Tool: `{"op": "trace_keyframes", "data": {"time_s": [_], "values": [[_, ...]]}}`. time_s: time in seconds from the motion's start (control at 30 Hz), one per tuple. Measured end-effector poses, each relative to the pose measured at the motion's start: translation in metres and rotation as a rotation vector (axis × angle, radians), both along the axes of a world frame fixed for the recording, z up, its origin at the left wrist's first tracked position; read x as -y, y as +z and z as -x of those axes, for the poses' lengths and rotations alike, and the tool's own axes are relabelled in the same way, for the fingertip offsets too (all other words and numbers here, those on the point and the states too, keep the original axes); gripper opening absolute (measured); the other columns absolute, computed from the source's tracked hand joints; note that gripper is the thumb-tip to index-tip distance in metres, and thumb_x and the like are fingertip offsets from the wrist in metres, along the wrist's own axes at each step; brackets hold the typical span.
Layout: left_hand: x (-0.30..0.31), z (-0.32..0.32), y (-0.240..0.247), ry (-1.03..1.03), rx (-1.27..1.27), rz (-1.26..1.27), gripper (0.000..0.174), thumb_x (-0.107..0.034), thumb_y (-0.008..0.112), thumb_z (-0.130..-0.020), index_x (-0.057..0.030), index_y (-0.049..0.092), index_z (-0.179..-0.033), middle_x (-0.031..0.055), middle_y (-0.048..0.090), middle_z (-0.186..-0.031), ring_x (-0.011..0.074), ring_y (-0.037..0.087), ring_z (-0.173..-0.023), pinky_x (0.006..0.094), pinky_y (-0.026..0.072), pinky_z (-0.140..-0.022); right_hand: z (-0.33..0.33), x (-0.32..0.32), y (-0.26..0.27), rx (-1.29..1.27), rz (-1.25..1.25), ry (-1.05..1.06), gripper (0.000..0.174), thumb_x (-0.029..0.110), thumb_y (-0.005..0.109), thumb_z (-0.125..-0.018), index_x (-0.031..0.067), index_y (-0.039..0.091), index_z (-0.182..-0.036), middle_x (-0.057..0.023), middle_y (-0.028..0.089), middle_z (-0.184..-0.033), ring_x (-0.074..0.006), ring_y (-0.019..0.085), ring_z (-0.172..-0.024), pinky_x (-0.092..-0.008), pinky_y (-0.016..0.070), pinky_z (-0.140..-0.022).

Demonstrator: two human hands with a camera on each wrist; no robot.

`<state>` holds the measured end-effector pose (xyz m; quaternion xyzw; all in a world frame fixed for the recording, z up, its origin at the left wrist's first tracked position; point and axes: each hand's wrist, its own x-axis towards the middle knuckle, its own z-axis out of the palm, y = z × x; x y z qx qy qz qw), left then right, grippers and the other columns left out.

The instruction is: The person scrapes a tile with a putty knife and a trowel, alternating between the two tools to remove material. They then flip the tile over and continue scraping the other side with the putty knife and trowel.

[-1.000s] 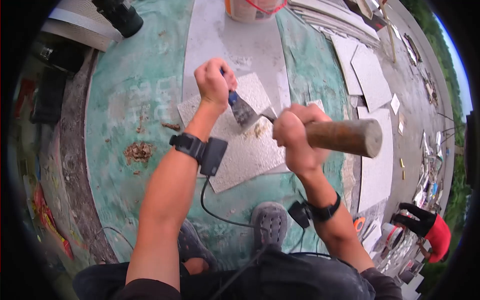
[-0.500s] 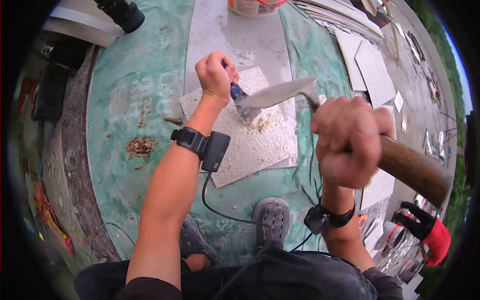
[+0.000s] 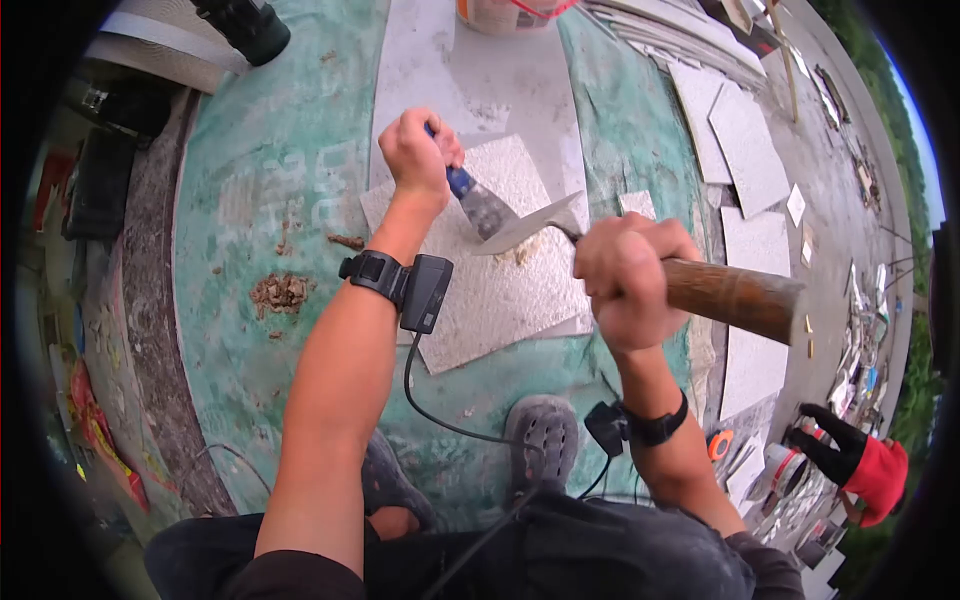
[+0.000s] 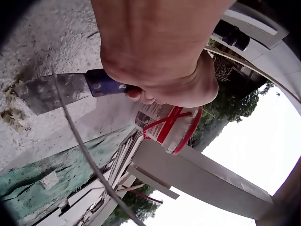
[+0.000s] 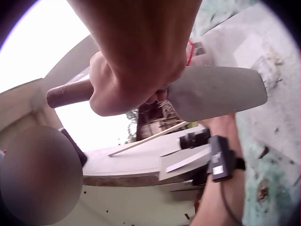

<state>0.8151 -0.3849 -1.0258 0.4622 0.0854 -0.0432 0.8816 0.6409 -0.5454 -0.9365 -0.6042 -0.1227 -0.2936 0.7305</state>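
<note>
My left hand (image 3: pixel 415 158) grips the blue handle of a putty knife (image 3: pixel 482 212), whose grey blade slants down to a rough, pale square tile (image 3: pixel 500 310). A small patch of yellowish paste (image 3: pixel 522 250) lies on the tile by the blade's edge. My right hand (image 3: pixel 640 280) holds a trowel by its thick wooden handle (image 3: pixel 735 300). The trowel's metal blade (image 3: pixel 540 220) overlaps the tip of the putty knife in the head view. In the right wrist view this blade (image 5: pixel 218 92) is broad, with a blunt, rounded end.
Under the tile lies a grey board (image 3: pixel 480 75) on green sheeting (image 3: pixel 270 190). A bucket (image 3: pixel 505 18) stands at the far end. Brown crumbs (image 3: pixel 280 292) lie at left, pale tiles (image 3: pixel 750 150) at right. A person in red (image 3: pixel 878 482) is at far right.
My right hand first swung the trowel up and to the right, then brought it back left and down to the putty knife. My left hand stays nearly in place, with the putty knife still in it.
</note>
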Motion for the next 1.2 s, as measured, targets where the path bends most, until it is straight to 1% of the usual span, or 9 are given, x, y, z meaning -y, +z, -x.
{"op": "trace_keyframes", "data": {"time_s": [0.23,0.33,0.47,0.6,0.73,0.87,1.0,1.03,1.2], "values": [[-0.001,0.007,-0.002,0.0,-0.013,0.035,0.023,-0.018,0.05,-0.09,-0.0072,0.047,-0.071,0.0061,0.041,-0.058,0.019,0.039,-0.049,0.0368,0.0375,-0.049,0.007,0.011,0.047,0.134,-0.13,0.093,0.018,0.009,0.051,-0.1,0.0077,0.048,-0.081,-0.0047,0.053,-0.06,-0.0149,0.051,-0.052,-0.0337,0.0492,-0.055],[0.004,0.004,0.003,-0.015,0.063,-0.038,0.023,-0.019,0.05,-0.091,-0.0067,0.047,-0.071,0.0064,0.041,-0.058,0.0192,0.039,-0.049,0.037,0.0376,-0.049,0.009,0.005,0.005,-0.046,0.195,-0.052,0.017,0.004,0.056,-0.097,0.0063,0.051,-0.081,-0.0055,0.058,-0.064,-0.0161,0.056,-0.055,-0.0333,0.0488,-0.056],[0.005,0.0,0.005,0.004,0.031,-0.007,0.025,-0.019,0.05,-0.091,-0.0066,0.047,-0.07,0.0065,0.041,-0.058,0.0191,0.039,-0.049,0.0372,0.0374,-0.049,-0.005,0.009,0.03,0.152,-0.071,0.058,0.015,0.004,0.053,-0.099,0.0058,0.048,-0.085,-0.0032,0.052,-0.061,-0.0135,0.047,-0.048,-0.0328,0.0468,-0.051],[0.004,0.003,0.002,-0.037,0.043,-0.009,0.025,-0.019,0.051,-0.09,-0.0063,0.047,-0.069,0.0066,0.041,-0.057,0.0192,0.039,-0.048,0.0375,0.0368,-0.048,0.009,0.012,0.014,0.116,0.303,-0.105,0.01,0.001,0.056,-0.097,0.0045,0.052,-0.089,-0.0059,0.056,-0.062,-0.0167,0.057,-0.054,-0.0328,0.0474,-0.05],[0.005,-0.003,0.01,0.031,0.032,-0.012,0.024,-0.017,0.051,-0.089,-0.0063,0.046,-0.069,0.006,0.041,-0.058,0.019,0.038,-0.048,0.0371,0.0367,-0.049,-0.01,0.01,0.011,0.071,-0.044,0.062,0.013,0.003,0.059,-0.096,0.0057,0.051,-0.086,-0.0064,0.056,-0.062,-0.0143,0.052,-0.051,-0.0319,0.0456,-0.048],[0.005,0.002,0.003,-0.013,0.041,-0.009,0.024,-0.017,0.051,-0.089,-0.0061,0.046,-0.069,0.0066,0.041,-0.058,0.0192,0.038,-0.048,0.0372,0.0368,-0.047,0.005,0.021,0.061,0.23,-0.023,0.091,0.017,0.013,0.048,-0.102,0.0071,0.049,-0.086,-0.0042,0.05,-0.061,-0.0149,0.049,-0.05,-0.0323,0.045,-0.047],[0.004,0.0,0.004,0.045,0.011,-0.04,0.025,-0.017,0.05,-0.089,-0.0062,0.045,-0.067,0.0075,0.042,-0.057,0.0201,0.041,-0.048,0.037,0.0381,-0.047,0.013,0.011,0.006,-0.052,0.404,-0.084,0.017,0.006,0.057,-0.098,0.0053,0.05,-0.082,-0.0074,0.059,-0.063,-0.0172,0.056,-0.054,-0.0322,0.0475,-0.052],[0.003,0.002,0.009,0.03,0.039,-0.06,0.027,-0.017,0.05,-0.089,-0.006,0.044,-0.065,0.0076,0.042,-0.056,0.0205,0.042,-0.047,0.0374,0.038,-0.046,-0.001,0.0,0.01,0.088,0.002,0.031,0.016,0.004,0.058,-0.096,0.0047,0.05,-0.082,-0.0087,0.059,-0.061,-0.0173,0.056,-0.054,-0.0324,0.0487,-0.052],[0.005,0.009,-0.002,0.009,0.009,-0.038,0.028,-0.017,0.049,-0.09,-0.0061,0.044,-0.065,0.008,0.042,-0.056,0.0202,0.042,-0.047,0.0373,0.0374,-0.046,0.013,0.003,0.073,0.179,-0.092,0.06,0.023,0.014,0.053,-0.1,0.0069,0.05,-0.078,-0.0037,0.052,-0.057,-0.0162,0.048,-0.048,-0.0335,0.0466,-0.052]]}}
